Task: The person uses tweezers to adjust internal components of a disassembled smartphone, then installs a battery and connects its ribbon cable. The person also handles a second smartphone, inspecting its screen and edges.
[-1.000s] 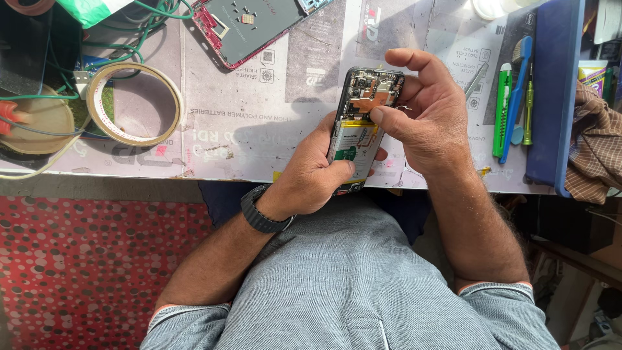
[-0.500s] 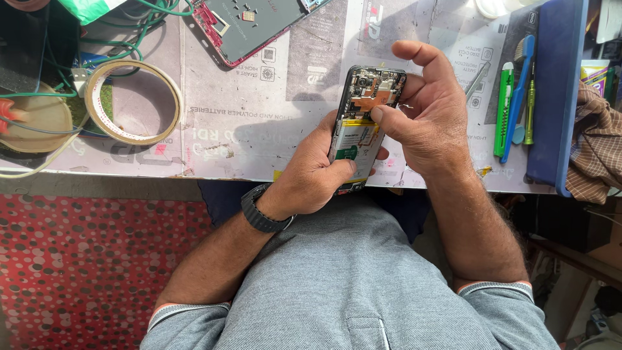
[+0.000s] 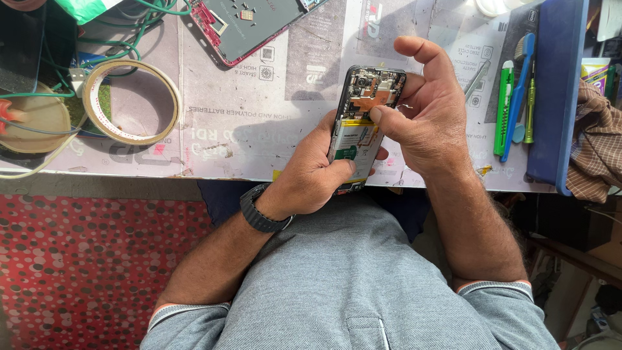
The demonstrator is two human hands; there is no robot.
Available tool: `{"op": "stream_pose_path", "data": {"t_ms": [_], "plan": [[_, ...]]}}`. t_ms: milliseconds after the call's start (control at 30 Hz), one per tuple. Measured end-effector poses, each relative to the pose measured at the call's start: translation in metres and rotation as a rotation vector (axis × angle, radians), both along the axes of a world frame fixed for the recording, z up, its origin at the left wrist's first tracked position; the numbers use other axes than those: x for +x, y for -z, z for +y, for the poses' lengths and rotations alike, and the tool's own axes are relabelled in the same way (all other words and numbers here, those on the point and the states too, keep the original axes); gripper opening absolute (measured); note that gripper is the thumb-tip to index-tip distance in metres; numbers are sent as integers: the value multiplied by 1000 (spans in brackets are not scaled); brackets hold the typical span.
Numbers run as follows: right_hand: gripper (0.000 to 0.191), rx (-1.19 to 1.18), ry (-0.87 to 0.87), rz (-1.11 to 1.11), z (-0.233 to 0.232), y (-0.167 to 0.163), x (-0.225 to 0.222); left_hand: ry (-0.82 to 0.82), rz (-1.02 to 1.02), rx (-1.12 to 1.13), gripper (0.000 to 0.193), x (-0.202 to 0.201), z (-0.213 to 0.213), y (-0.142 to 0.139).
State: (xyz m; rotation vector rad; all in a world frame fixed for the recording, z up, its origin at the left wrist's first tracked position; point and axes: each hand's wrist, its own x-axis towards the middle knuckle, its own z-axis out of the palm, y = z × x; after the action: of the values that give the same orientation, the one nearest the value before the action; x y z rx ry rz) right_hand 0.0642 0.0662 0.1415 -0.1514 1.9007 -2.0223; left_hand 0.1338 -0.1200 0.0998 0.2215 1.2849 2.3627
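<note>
While the left hand (image 3: 311, 178) clamps the opened black smartphone (image 3: 363, 126) steady above the desk (image 3: 259, 129), the right hand (image 3: 431, 113) pinches at its exposed copper-coloured innards.

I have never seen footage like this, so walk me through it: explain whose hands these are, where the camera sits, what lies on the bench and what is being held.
There is one view, from a camera worn on the person's head and looking straight down, so the grey shirt at the bottom is their own chest. The left hand, with a dark wristwatch, grips an opened black smartphone with its back cover off, its battery and circuit parts exposed. The right hand presses its thumb onto the phone's inner parts near the top. On the paper-covered workbench lie a beige roll of tape, a second opened phone with a red frame, green cables, a green utility knife, a blue toothbrush and a blue tray edge.
</note>
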Motion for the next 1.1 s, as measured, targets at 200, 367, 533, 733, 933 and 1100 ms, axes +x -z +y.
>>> {"op": "stream_pose_path", "data": {"t_ms": [200,367,533,733,933,1100], "plan": [[73,-32,-15,3,4,6,2,-25,-24,58,64,2,3,6],[72,-132,-27,-20,8,11,8,-143,-91,96,64,6,7,15],[63,-183,-6,-95,11,11,9,-232,-207,191,65,6,14,10],[63,-247,-32,-164,23,4,8,-263,30,-110,42,-2,6,-11],[65,-144,-64,-128,23,0,10,-346,132,-351,35,-25,6,-17],[65,-124,-67,-133,22,-2,-3,-336,174,-341,35,-44,3,-16]]}}
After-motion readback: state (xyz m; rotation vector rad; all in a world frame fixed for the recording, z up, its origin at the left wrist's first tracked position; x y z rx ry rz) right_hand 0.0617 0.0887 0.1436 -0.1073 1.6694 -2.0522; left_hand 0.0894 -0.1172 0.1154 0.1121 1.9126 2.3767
